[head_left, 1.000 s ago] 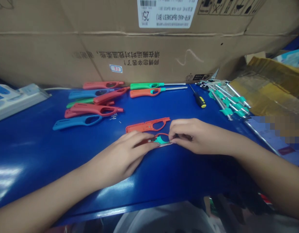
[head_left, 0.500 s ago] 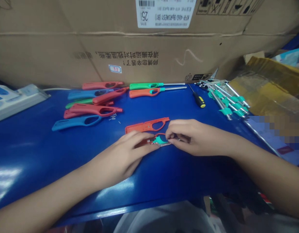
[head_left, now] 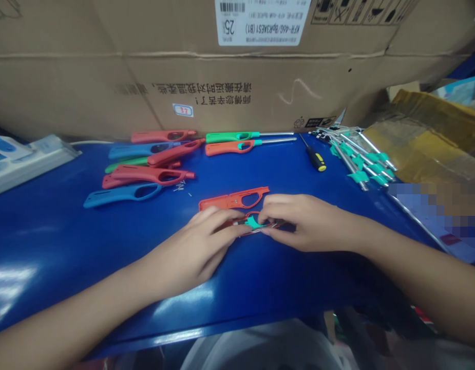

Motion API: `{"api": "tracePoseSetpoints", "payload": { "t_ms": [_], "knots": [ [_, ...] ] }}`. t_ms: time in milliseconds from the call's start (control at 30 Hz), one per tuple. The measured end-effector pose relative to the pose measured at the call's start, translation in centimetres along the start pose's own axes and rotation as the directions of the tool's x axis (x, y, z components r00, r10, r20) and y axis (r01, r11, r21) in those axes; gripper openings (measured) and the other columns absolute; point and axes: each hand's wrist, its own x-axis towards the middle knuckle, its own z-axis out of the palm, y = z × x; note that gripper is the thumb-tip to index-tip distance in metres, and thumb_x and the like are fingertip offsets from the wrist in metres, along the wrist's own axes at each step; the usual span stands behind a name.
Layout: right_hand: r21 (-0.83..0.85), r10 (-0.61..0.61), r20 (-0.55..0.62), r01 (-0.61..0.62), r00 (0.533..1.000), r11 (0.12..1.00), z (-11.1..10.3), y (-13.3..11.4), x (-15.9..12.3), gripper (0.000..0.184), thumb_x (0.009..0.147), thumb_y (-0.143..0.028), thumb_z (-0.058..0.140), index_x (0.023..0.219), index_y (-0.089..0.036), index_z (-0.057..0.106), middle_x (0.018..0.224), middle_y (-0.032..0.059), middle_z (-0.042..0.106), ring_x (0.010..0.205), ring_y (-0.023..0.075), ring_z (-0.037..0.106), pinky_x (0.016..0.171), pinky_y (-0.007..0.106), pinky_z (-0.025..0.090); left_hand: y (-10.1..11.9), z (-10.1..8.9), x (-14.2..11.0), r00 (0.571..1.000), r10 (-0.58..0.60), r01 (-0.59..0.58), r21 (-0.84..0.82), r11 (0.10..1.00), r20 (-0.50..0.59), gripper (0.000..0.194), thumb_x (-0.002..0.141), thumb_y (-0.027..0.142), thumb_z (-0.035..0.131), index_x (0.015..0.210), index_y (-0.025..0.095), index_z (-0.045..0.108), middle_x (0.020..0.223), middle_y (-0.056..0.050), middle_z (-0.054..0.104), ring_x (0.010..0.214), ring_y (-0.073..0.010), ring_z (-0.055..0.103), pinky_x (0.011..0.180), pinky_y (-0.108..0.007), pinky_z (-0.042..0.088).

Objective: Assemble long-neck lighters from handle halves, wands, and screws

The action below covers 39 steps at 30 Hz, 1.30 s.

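Between the far carton [head_left: 87, 92] and the near edge, the glossy blue worktop [head_left: 106, 267] might let light parts slide if they were nudged. The orange shell [head_left: 227, 224] is held low at centre by the left hand [head_left: 201, 241], its thumb and fingers slightly parted around it; uneven pressure could tilt it. The right hand [head_left: 314, 223] is curled at the shell's right end, thumb and forefinger nearly together; what is gripped cannot be told. The matching orange half [head_left: 222, 201] lies just beyond and could be knocked by knuckles. The green part [head_left: 253, 222] could be unseated by a sideways push, and the thin pale strands [head_left: 274, 225] pinched or snagged.
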Motion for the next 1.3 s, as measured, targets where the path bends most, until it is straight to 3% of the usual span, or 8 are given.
{"api": "tracePoseSetpoints", "payload": {
  "t_ms": [467, 867, 1033, 1300],
  "knots": [
    [-0.033, -0.066, -0.009, 0.066, 0.998, 0.997, -0.04, 0.32, 0.05, 0.015, 0.101, -0.018, 0.055, 0.1, -0.016, 0.07, 0.099, 0.0057, 0.066, 0.089, 0.017, 0.062, 0.077, 0.029, 0.045, -0.09, -0.08, -0.14, 1.0, 0.015, -0.016, 0.044, 0.999, 0.022, 0.049, 0.103, 0.012, 0.042, 0.146, 0.032, 0.055, 0.145, -0.011, 0.052, 0.131, -0.0285, 0.05, 0.106, -0.049, 0.047],
    [0.177, -0.032, -0.091, 0.048, 0.995, 0.983, -0.12, 0.58, 0.22, 0.013, 0.095, -0.012, 0.062, 0.094, -0.017, 0.074, 0.091, 0.0033, 0.07, 0.08, 0.0122, 0.062, 0.073, 0.025, 0.047, -0.06, 0.12, -0.18, 1.0, 0.025, -0.025, 0.011, 1.0, -0.001, 0.046, 0.104, 0.012, 0.042, 0.146, 0.028, 0.053, 0.145, -0.012, 0.053, 0.133, -0.0273, 0.048, 0.11, -0.047, 0.046],
    [0.136, -0.022, -0.097, 0.035, 0.995, 0.99, -0.13, 0.38, 0.14, 0.011, 0.094, -0.013, 0.063, 0.094, -0.018, 0.074, 0.093, 0.0034, 0.07, 0.072, 0.0111, 0.058, 0.068, 0.025, 0.045, 0.04, 0.1, -0.05, 1.0, 0.014, -0.014, 0.007, 1.0, 0.002, 0.045, 0.104, 0.012, 0.042, 0.145, 0.026, 0.055, 0.144, -0.012, 0.053, 0.132, -0.0273, 0.048, 0.109, -0.047, 0.046],
    [-0.054, -0.039, -0.031, 0.037, 0.999, 0.998, 0.13, 0.07, 0.05, 0.015, 0.101, -0.02, 0.057, 0.096, -0.017, 0.071, 0.099, 0.0055, 0.068, 0.087, 0.0167, 0.064, 0.075, 0.029, 0.046, 0.19, -0.03, 0.08, 1.0, 0.027, -0.026, 0.01, 1.0, -0.009, 0.044, 0.104, 0.011, 0.041, 0.143, 0.025, 0.056, 0.143, -0.012, 0.054, 0.131, -0.0263, 0.049, 0.11, -0.046, 0.045]
  ]
}}
